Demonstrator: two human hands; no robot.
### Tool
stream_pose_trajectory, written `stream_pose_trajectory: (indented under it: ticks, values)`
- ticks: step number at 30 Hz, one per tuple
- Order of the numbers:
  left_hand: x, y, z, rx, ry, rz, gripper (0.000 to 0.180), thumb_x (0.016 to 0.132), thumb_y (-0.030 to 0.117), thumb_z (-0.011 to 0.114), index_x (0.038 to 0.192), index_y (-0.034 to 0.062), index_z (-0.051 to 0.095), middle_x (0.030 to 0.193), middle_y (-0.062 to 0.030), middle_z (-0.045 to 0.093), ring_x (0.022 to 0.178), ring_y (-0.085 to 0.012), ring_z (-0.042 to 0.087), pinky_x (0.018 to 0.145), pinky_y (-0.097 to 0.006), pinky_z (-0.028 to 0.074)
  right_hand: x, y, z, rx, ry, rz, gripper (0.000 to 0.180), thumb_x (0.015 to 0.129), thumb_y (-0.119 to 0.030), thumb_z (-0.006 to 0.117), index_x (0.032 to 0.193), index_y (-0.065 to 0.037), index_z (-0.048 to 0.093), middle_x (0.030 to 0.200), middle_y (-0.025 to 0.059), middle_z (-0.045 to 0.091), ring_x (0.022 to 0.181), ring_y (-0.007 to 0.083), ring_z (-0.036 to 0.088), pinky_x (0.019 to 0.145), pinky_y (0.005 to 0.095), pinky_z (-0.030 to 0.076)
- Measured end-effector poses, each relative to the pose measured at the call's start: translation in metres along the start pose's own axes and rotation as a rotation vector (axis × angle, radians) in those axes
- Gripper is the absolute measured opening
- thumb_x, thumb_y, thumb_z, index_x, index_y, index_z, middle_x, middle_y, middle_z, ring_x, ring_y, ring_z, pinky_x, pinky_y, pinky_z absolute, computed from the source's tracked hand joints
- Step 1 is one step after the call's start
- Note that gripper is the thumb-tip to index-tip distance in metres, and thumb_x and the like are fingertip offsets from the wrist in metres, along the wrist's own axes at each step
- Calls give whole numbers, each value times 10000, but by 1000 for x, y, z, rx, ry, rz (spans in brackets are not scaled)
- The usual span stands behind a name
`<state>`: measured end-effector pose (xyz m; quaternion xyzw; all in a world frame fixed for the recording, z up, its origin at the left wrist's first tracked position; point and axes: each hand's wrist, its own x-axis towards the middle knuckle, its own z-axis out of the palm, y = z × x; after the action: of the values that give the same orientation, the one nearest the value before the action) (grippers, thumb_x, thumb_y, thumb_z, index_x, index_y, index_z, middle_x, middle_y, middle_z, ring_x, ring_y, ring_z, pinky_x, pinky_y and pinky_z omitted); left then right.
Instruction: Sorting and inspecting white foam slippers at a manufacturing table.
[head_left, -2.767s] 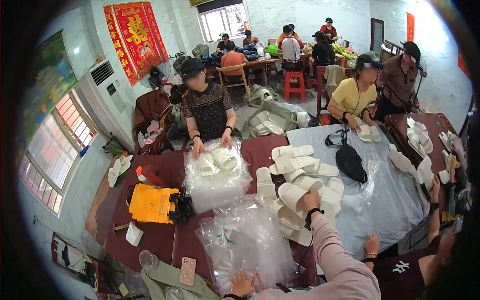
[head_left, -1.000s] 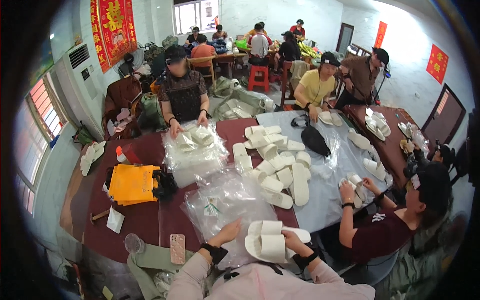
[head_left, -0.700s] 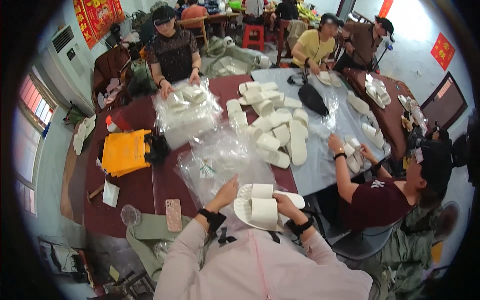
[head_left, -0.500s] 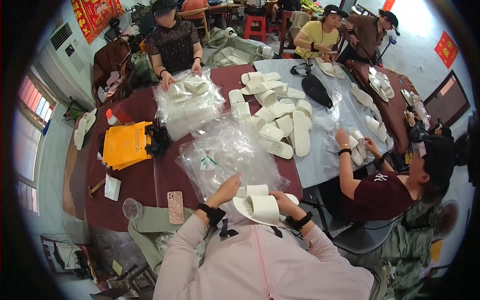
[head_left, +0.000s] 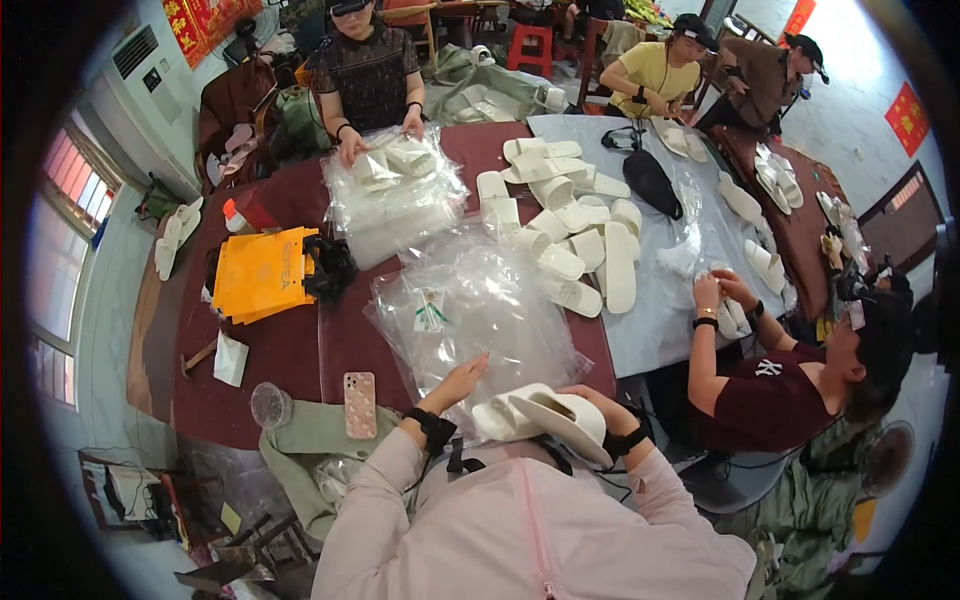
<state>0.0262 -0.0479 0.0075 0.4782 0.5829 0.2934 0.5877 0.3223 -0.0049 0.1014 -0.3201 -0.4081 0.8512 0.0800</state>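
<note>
My right hand point(head_left: 600, 402) is closed on a white slipper point(head_left: 562, 424), which is tipped up on its side at the table's near edge. Against it, just to the left, lies a second white slipper point(head_left: 503, 416), partly covered by the first. My left hand point(head_left: 460, 384) holds nothing. Its fingers are stretched out over the near part of a stack of clear plastic bags point(head_left: 455, 320), close to the second slipper. A small printed card point(head_left: 430, 311) shows at the left side of that stack.
White slippers point(head_left: 575, 240) lie heaped at mid-table. A phone point(head_left: 360, 404), a clear plastic cup point(head_left: 270, 406) and orange bags point(head_left: 262, 278) are to the left. One co-worker point(head_left: 785, 385) handles slippers at right; another point(head_left: 370, 85) handles bagged slippers point(head_left: 395, 162) across the table.
My right hand has turned its slipper from lying sole-down to tipped on its side, uncovering more of the other slipper. My left hand stays over the bags. The whole view has shifted slightly.
</note>
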Motion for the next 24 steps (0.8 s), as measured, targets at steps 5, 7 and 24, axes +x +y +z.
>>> stream_pose_trajectory:
  ticks: [5, 7, 24]
  values:
    - [-6, 42, -9, 85, -38, 136, 455, 950, 284, 323, 1334, 42, 303, 1354, -113, 356, 1249, -205, 327, 1025, -273, 233, 15, 15, 18, -191, -94, -158, 312, 817, -112, 576, 1106, 3, 554, 1015, 14, 592, 887, 77, 530, 788, 235, 429]
    - [-8, 53, -10, 134, -74, 134, 449, 947, 272, 331, 1332, 42, 308, 1348, -123, 363, 1244, -213, 335, 1024, -278, 238, 26, 21, 22, -165, -36, -19, 311, 835, -126, 560, 1123, -8, 548, 1038, 19, 586, 885, 83, 541, 782, 230, 438]
    - [-7, 43, 17, 548, 127, 364, 503, 824, 86, 422, 1301, -17, 297, 1293, -264, 354, 1209, -363, 349, 1007, -385, 287, 32, 51, 14, -961, 1003, -457, 169, 737, -57, 564, 888, 17, 551, 846, 200, 590, 768, 338, 574, 655, 373, 447]
